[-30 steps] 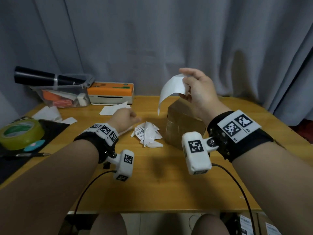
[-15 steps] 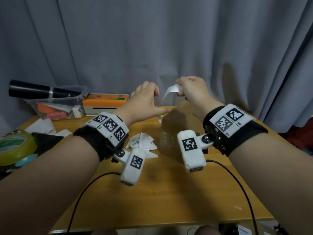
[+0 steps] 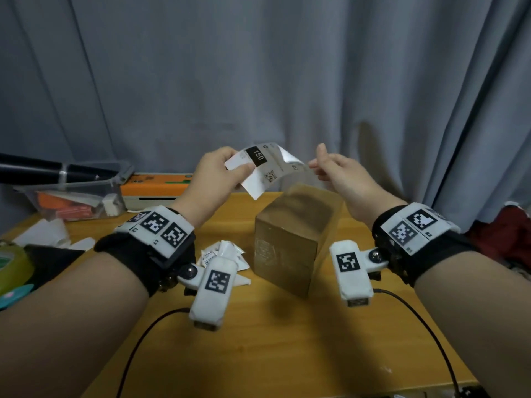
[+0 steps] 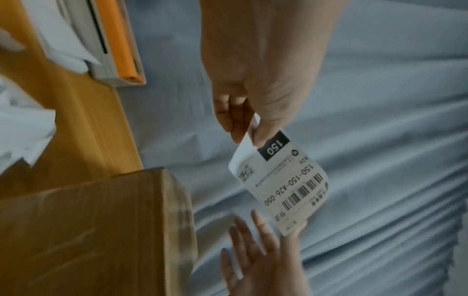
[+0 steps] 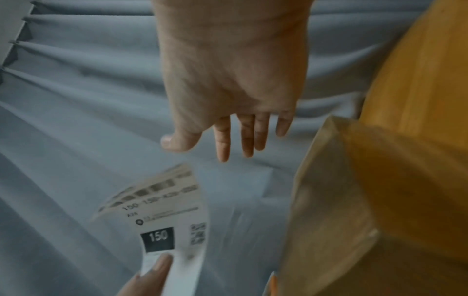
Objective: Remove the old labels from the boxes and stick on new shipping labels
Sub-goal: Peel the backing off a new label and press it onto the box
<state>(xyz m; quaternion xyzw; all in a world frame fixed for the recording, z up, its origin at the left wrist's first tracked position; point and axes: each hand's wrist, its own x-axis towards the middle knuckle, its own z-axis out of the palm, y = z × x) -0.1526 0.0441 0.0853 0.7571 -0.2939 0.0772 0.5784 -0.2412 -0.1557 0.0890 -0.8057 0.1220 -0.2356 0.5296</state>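
Pinching the shipping label (image 4: 279,186), left hand (image 3: 214,175) hides its corner; right hand (image 5: 228,80) fingers spread, holding nothing.

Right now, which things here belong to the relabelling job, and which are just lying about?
In the job:
shipping label, pinched by the left hand
right hand, open beside it
cardboard box
peeled label scraps
label printer

Lying about:
tape roll
clear bin
black roll

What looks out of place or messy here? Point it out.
A heap of torn label scraps lies loose on the table left of the cardboard box. The new shipping label, pinched by the left hand, curls in the air, not yet stuck on. The right hand is open beside it.
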